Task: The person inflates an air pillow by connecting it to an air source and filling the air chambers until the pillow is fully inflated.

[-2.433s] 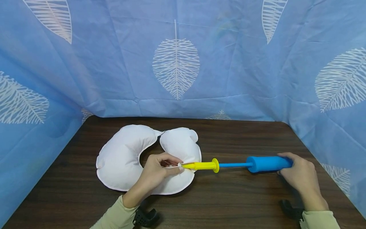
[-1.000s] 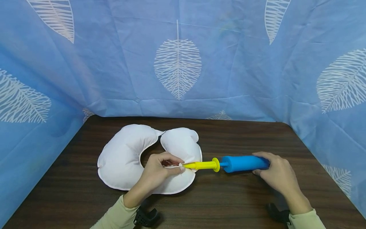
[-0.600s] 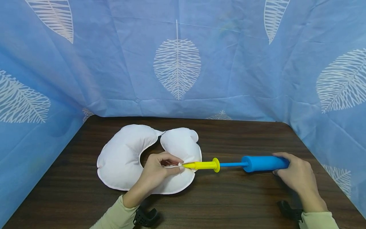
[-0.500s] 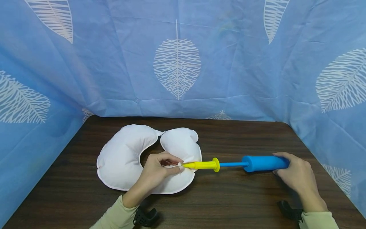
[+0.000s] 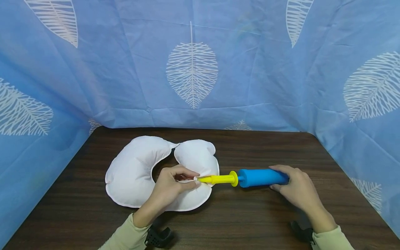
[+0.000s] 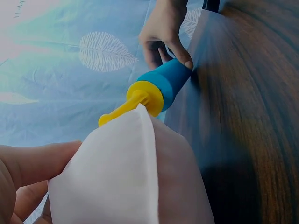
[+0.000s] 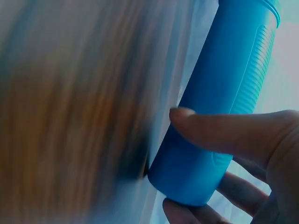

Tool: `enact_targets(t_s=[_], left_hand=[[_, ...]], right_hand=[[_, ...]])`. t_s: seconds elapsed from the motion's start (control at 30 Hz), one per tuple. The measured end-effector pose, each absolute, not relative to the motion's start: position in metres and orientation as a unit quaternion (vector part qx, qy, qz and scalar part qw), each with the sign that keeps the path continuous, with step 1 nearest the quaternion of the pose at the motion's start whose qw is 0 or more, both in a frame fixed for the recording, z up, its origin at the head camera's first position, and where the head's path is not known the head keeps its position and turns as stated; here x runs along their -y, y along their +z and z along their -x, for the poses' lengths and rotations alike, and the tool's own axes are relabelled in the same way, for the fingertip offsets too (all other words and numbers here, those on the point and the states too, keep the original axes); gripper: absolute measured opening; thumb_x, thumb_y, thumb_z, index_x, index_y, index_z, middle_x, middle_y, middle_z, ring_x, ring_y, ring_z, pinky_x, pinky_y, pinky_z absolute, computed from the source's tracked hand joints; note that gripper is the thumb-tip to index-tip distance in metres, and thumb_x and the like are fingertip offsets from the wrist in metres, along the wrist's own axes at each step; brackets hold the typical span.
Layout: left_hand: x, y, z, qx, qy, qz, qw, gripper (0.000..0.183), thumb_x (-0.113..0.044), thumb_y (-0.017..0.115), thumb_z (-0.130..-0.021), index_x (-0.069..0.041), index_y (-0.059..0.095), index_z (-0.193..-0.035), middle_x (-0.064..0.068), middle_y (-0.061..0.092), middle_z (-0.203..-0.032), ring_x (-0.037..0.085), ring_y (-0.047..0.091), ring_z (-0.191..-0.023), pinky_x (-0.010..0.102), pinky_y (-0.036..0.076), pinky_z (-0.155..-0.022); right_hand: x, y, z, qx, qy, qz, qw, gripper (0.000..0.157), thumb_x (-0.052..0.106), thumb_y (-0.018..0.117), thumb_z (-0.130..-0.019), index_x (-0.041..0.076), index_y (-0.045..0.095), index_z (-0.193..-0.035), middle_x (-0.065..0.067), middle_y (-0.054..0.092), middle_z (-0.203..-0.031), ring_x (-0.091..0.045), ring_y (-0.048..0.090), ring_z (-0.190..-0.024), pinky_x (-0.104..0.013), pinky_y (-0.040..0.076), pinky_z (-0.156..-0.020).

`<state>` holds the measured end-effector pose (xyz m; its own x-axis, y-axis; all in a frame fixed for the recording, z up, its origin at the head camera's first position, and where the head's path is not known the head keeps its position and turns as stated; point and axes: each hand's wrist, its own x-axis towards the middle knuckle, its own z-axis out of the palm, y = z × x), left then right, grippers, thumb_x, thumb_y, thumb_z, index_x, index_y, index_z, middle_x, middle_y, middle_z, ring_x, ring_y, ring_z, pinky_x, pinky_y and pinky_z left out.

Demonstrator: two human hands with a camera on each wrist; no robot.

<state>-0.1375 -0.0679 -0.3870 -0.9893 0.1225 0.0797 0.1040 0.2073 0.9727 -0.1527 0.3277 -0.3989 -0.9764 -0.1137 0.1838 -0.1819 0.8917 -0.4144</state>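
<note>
A white, U-shaped inflatable neck pillow (image 5: 131, 173) lies puffed up on the dark wooden table. Over its right lobe, my left hand (image 5: 171, 184) pinches the small white valve (image 5: 196, 178), where the pump's yellow nozzle (image 5: 218, 179) enters. My right hand (image 5: 297, 185) grips the rear of the blue barrel of the hand air pump (image 5: 260, 177), thumb and fingers round it in the right wrist view. Only a short bit of blue rod shows between the barrel and the yellow flange. In the left wrist view the pillow (image 6: 112, 177) hides most of the nozzle.
A blue curtain (image 5: 231, 69) with white leaf prints stands behind and on both sides of the table (image 5: 250, 215). Black wrist mounts (image 5: 159, 238) sit under both sleeves, close above the tabletop.
The right hand has slid the blue barrel out to the right and back left repeatedly; since half a second ago it moved left against the yellow flange. Left hand and pillow stay put.
</note>
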Motion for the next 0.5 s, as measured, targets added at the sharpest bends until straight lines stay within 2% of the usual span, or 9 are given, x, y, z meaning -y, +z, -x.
enact_targets(t_s=[0.23, 0.5], left_hand=[[0.068, -0.386, 0.136, -0.775, 0.626, -0.086, 0.004, 0.020, -0.006, 0.092, -0.079, -0.013, 0.088, -0.097, 0.005, 0.081, -0.097, 0.016, 0.067, -0.086, 0.023, 0.052, -0.077], [0.068, -0.387, 0.136, -0.783, 0.616, -0.092, 0.000, 0.018, -0.006, 0.091, -0.080, -0.013, 0.087, -0.095, 0.005, 0.081, -0.095, 0.016, 0.067, -0.086, 0.023, 0.052, -0.079]], right_hand=[[-0.308, -0.398, 0.149, 0.969, 0.214, -0.101, 0.078, 0.062, 0.016, 0.094, -0.081, 0.013, 0.072, -0.139, -0.023, 0.070, -0.140, -0.051, 0.065, -0.120, -0.069, 0.053, -0.092], [-0.312, -0.398, 0.151, 0.974, 0.197, -0.080, 0.076, 0.064, 0.026, 0.096, -0.079, 0.019, 0.073, -0.138, -0.026, 0.069, -0.140, -0.054, 0.066, -0.120, -0.069, 0.054, -0.086]])
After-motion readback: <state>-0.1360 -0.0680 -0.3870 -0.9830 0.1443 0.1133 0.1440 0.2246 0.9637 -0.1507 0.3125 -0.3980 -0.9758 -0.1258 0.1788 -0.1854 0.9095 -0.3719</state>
